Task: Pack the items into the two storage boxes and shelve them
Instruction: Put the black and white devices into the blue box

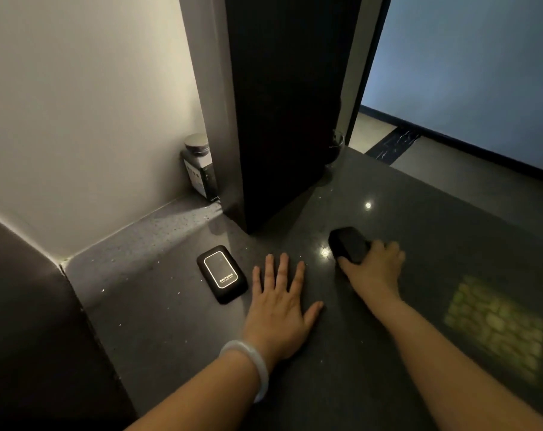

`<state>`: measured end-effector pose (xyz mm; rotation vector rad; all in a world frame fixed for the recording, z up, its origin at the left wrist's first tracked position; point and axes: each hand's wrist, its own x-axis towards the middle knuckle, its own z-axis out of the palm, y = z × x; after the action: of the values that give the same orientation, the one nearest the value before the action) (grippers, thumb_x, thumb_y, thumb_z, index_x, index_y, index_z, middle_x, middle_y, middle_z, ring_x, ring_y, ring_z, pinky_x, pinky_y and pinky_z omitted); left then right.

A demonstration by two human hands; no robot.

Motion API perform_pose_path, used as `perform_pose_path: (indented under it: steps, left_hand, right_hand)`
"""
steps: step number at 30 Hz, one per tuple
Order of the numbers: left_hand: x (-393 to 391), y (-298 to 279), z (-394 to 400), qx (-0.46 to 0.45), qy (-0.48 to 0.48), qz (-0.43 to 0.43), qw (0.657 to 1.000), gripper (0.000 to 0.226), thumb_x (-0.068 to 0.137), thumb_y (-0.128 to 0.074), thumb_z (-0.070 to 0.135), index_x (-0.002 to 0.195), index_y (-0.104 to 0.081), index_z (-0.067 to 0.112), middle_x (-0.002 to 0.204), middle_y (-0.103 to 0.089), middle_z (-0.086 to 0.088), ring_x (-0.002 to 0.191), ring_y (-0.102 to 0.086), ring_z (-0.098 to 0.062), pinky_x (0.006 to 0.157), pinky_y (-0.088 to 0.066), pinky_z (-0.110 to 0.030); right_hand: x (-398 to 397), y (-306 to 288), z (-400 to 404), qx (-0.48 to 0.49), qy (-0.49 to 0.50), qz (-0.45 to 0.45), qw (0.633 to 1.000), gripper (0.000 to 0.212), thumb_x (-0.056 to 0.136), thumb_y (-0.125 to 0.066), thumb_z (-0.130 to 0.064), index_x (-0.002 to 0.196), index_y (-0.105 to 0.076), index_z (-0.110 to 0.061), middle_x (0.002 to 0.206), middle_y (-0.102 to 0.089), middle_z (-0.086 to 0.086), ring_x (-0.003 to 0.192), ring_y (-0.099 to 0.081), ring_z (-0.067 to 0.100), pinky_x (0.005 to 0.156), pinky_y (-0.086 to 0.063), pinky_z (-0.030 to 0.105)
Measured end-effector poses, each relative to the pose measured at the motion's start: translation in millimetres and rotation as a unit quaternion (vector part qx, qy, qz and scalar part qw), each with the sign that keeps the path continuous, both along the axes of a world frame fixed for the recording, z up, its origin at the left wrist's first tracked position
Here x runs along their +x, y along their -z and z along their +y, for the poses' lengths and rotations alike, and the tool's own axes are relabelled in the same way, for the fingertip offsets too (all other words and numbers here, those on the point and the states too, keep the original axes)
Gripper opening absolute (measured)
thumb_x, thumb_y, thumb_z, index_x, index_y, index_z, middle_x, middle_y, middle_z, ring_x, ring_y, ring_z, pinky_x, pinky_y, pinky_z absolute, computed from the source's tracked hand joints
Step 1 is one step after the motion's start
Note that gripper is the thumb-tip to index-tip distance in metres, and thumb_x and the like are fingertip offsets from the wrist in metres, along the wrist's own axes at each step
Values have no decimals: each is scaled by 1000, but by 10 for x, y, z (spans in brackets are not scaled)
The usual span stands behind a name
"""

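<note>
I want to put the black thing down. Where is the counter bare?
Bare counter lies right of the right hand, and between the power bank and the wall. It is tight between the left hand and power bank.

Table (388, 194): dark, speckled, glossy, light glints right of centre; fills lower frame, runs to pale wall at left. Yellowish patterned light patch on it at lower right.

On it:
- power bank (222, 274), black, flat, glowing outline and lettering on top; centre-left.
- left hand (279, 309), flat, palm down, fingers (284, 269) spread; just right of power bank, apart from it.
- black case (348, 244), right of centre, gripped by right hand (377, 265); whether it rests on table unclear.
- jar (199, 166), metal lid, in back corner by wall and dark panel.
</note>
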<state>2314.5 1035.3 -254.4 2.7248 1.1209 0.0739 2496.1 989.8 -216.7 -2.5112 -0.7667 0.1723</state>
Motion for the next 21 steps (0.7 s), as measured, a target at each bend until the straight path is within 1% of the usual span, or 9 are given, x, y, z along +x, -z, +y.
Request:
perform_pose_path:
  steps: [3,6,9,11,13,14,15,18,21]
  left_hand:
    - [-6,-18,-2,-4,1,6,1000,83,85,-4,78,153,10,33,160,20,-2,142,31,-25,112,23,-48]
    - [-29,-67,-7,-11,5,10,1000,81,88,-7,75,154,7,30,161,17,-4,143,28,-27,112,22,-48]
    - [-34,-166,43,-59,27,16,998,77,94,-22,68,155,0,27,162,12,-7,145,23,-29,112,19,-48]
    - [-80,-247,86,-45,14,-18,999,73,95,-34,61,154,-13,23,162,-1,-10,148,11,-29,114,13,-45]
    - [-186,-315,156,14,-42,-68,997,72,94,-41,57,152,-22,17,160,-11,-13,148,0,-31,117,4,-44]
    - [-254,-341,216,27,-86,-78,993,75,94,-42,58,152,-22,15,160,-12,-15,148,-3,-33,118,-1,-46]
    - [-324,-357,289,20,-134,-71,988,79,93,-42,60,153,-17,14,160,-10,-16,147,-3,-35,118,-3,-47]
    - [-494,-361,465,-64,-248,-33,966,96,88,-42,69,154,-1,11,160,0,-18,146,-2,-40,117,-8,-52]
    - [-531,-328,518,-106,-284,-29,952,103,84,-44,74,154,2,14,159,2,-20,146,-3,-41,117,-8,-52]
  right_hand:
    - [-469,18,-530,21,40,5,999,65,69,-81,-36,121,-53,-9,124,-43,13,114,-39,30,98,-37,41]
    - [-832,61,-887,2,77,-2,997,70,66,-83,-37,122,-53,-9,121,-45,14,112,-41,31,97,-38,43]
    - [-1014,119,-1057,-21,71,-24,997,74,65,-83,-40,125,-51,-11,121,-43,12,111,-39,29,97,-37,43]
    - [-1046,124,-1095,-32,50,-43,997,74,66,-81,-42,127,-51,-11,120,-44,11,109,-40,28,96,-37,42]
    - [-1052,130,-1095,-38,36,-55,997,73,68,-78,-45,126,-51,-11,118,-45,12,107,-42,28,94,-38,42]
    - [-1053,130,-1089,-44,30,-60,997,72,69,-77,-46,126,-51,-11,117,-45,12,106,-43,28,93,-39,43]
    - [-1054,130,-1087,-45,24,-65,997,71,70,-76,-47,125,-51,-11,115,-45,11,105,-43,28,93,-39,43]
    - [-1053,134,-1096,-32,22,-72,997,69,69,-78,-44,122,-53,-9,113,-46,13,104,-44,29,92,-40,44]
    - [-1054,140,-1100,-30,21,-80,996,67,69,-78,-45,121,-55,-9,112,-47,13,102,-45,29,90,-40,45]
